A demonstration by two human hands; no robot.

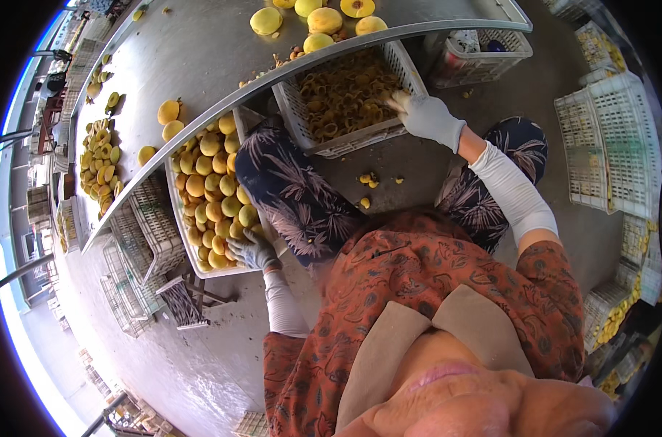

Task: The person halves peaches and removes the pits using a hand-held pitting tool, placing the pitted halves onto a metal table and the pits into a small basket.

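My left hand (253, 251), in a grey-coated glove, reaches over the right edge of a white crate (220, 271) heaped with whole yellow-orange peaches (210, 188). Its fingers are spread and touch the fruit. My right hand (432, 121), in a white glove with yellowish fingertips, is over the right rim of a white plastic crate (348, 144). Brown-orange, ring-like fruit scraps (344, 93) fill much of that crate. Whether anything is between the right fingers cannot be made out. White sleeves cover both forearms.
A metal table (210, 60) carries loose peaches, a cut peach half (358, 6) and a pile of cut pieces (100, 169). Below its left part are stacked crates (150, 218) and a small folding stool (183, 303). Fruit bits (369, 179) lie between my knees. More crates (609, 145) stand right.
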